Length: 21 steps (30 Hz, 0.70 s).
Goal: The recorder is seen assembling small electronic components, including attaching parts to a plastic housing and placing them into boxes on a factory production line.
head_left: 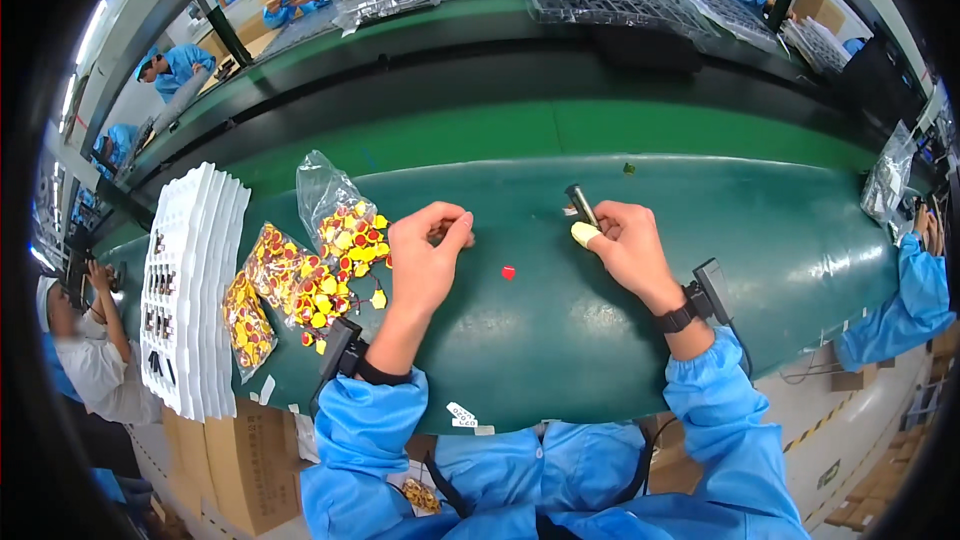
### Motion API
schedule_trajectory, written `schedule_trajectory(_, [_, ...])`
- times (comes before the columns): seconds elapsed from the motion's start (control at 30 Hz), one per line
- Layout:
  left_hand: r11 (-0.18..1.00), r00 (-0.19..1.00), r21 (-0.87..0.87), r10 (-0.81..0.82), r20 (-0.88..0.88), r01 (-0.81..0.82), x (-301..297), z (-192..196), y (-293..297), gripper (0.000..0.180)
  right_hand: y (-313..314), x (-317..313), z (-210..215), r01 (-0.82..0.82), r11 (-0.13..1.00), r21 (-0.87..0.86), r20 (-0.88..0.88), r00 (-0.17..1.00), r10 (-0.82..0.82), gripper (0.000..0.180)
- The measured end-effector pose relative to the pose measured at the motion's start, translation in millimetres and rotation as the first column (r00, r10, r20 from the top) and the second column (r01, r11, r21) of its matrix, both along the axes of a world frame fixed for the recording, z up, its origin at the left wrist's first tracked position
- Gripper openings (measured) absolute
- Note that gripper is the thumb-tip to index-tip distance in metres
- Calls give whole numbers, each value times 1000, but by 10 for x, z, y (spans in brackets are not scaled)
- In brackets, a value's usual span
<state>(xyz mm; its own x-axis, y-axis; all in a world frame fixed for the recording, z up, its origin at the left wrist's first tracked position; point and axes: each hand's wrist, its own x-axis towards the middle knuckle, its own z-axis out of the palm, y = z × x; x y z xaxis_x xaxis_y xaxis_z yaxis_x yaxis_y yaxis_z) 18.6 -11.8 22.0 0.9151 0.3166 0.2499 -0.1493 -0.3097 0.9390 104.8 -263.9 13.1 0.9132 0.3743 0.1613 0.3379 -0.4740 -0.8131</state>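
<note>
The right hand (628,248) pinches a small dark cylinder (582,205) upright above the green surface (560,340). The left hand (425,258) has its fingers curled together beside the yellow-and-red stickers (345,250) (whether they hold one, I cannot tell). Sticker-fitting stage, I'd judge; next needs careful alignment.

bright, even overhead light; ceiling strip lamps (95,25) glare at the upper left. shadows are soft. fisheye bends straight edges toward the black rim, where detail blurs; centre stays sharp.
</note>
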Motion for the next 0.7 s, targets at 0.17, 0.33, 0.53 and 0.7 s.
schedule_trajectory(0.17, [866, 999, 498, -46, 9, 35, -30, 33, 33, 9, 258, 1, -74, -16, 1000, 26, 107, 994, 13, 20])
schedule_trajectory(0.33, [797, 996, 601, -85, 19, 56, -12, 19, -9, 8, 541, 130, -164, -79, 986, 145, 322, 946, 28, 17])
schedule_trajectory(0.53, [800, 995, 596, 6, 97, -63, -17, -38, 38, 7, 526, 109, -149, -146, 984, -99, 418, 892, 174, 26])
schedule_trajectory(0.7, [740, 983, 651, 78, 167, -169, -42, 76, 296, 5, 457, 78, -124, -165, 986, -16, 400, 903, 158, 22])
